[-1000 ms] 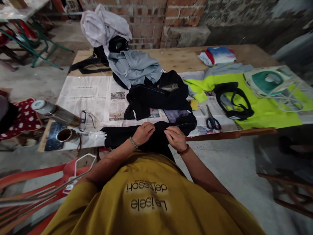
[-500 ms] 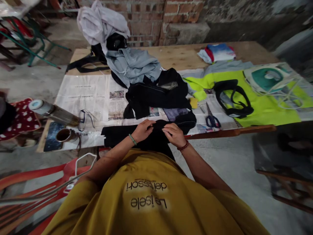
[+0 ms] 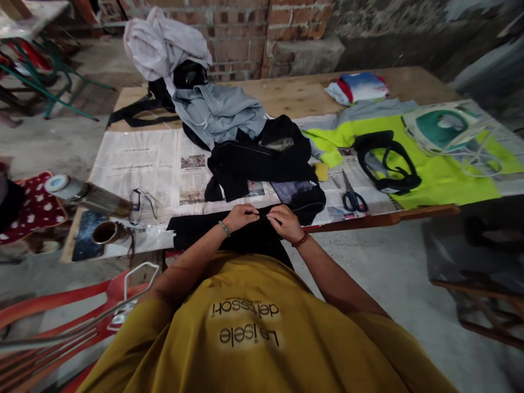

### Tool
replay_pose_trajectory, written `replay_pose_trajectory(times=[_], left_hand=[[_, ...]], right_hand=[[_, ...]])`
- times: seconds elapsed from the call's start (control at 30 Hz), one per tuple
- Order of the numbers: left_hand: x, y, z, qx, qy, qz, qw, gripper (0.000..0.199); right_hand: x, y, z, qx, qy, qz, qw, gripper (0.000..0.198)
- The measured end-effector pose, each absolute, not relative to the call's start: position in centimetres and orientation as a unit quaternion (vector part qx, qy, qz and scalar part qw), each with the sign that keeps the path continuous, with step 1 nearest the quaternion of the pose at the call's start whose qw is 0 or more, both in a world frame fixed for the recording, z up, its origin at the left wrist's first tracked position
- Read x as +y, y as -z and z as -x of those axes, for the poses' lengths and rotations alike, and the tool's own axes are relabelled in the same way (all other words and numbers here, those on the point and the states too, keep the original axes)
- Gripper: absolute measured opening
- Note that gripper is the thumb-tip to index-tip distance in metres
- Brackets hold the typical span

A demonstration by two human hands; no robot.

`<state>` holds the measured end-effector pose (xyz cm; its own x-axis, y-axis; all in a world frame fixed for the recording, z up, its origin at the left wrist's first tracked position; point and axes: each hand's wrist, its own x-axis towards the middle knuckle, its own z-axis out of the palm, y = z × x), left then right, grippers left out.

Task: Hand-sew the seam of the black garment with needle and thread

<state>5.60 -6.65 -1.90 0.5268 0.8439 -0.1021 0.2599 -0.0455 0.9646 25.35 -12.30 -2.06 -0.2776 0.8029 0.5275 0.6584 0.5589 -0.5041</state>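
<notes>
A black garment [image 3: 196, 225] lies along the front edge of the table and hangs over it towards my body. My left hand [image 3: 242, 218], with a green bead bracelet at the wrist, pinches its dark cloth between thumb and fingers. Close by on the right, my right hand [image 3: 285, 221] is closed in a pinch on the same cloth. The fingertips face each other with a short stretch of black fabric between them. Anything small inside the pinches is too fine to make out. Dark-handled scissors [image 3: 354, 201] rest to the right of my hands.
Newspaper [image 3: 126, 158] covers much of the table. Beyond my hands are more black clothes [image 3: 254, 164] and a grey garment [image 3: 223, 109]. An iron [image 3: 444, 128] sits right on yellow-green cloth [image 3: 454, 185]. Leftward are a bottle [image 3: 88, 194], glasses [image 3: 141, 204], a cup [image 3: 108, 233] and a red chair [image 3: 94, 295].
Both hands stay on the black cloth, and the right hand has shifted slightly left. The cloth's left end lies a little differently. The whole view has moved slightly.
</notes>
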Motion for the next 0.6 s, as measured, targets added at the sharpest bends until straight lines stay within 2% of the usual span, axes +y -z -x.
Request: replay_pose_trajectory(times=[0.17,0.4,0.5,0.6], left_hand=[[-6.6,2.6,-5.9,0.434,-0.232,-0.601,0.630,0.034],[-6.9,3.9,-6.2,0.476,-0.251,-0.551,0.638,0.027],[-7.1,4.2,-6.1,0.475,-0.255,-0.559,0.630,0.026],[-7.3,4.4,-6.0,0.456,-0.270,-0.591,0.609,0.025]], right_hand=[[-12.1,2.3,-24.9,-0.772,-0.125,0.483,0.394,0.018],[-12.5,0.9,-25.9,-0.549,-0.221,0.596,0.542,0.018],[-13.6,0.1,-25.8,-0.523,-0.266,0.610,0.534,0.024],[-15.2,0.3,-24.5,-0.589,-0.280,0.596,0.468,0.025]])
